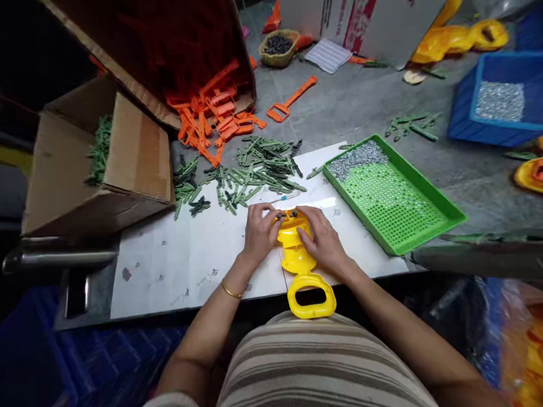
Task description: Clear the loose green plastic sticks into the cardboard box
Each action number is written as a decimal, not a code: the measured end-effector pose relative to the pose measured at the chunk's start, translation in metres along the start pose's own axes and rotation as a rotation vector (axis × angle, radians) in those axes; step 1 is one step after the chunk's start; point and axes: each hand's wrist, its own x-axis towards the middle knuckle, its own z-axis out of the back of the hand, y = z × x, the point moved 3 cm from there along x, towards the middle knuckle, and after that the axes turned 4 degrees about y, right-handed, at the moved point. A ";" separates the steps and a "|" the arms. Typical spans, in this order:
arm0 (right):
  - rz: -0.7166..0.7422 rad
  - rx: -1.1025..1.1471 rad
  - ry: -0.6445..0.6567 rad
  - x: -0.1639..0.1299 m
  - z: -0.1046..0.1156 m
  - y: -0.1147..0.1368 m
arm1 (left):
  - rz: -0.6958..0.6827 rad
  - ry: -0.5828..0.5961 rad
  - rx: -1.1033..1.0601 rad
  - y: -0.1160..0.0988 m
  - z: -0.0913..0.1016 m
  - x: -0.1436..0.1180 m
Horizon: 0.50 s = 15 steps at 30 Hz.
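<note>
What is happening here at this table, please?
A person sits at the table with both hands on a yellow plastic part. The left hand and the right hand press on its far end, while its loop handle hangs over the table edge toward the person. A heap of green plastic pieces lies beyond, orange parts spill from a tipped carton, and a green tray holds small metal bits.

Upper left, a cardboard box (pixel 94 169) holds green pieces; orange strips (pixel 214 119) spill at top centre; a green tray (pixel 427 220) sits right.
</note>
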 end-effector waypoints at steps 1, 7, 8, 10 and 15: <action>0.010 0.010 -0.019 0.000 -0.001 0.001 | 0.011 0.026 -0.010 0.002 -0.002 0.000; 0.023 0.076 -0.102 -0.007 -0.005 0.004 | 0.022 0.193 -0.046 0.008 -0.006 -0.002; 0.016 0.088 -0.107 -0.009 -0.005 0.004 | 0.013 0.199 -0.056 0.007 -0.005 -0.003; 0.007 0.102 -0.107 -0.013 -0.005 0.004 | -0.017 0.180 -0.082 0.005 -0.004 -0.007; 0.000 0.095 -0.093 -0.016 -0.002 0.005 | -0.002 0.118 -0.097 -0.002 -0.001 -0.015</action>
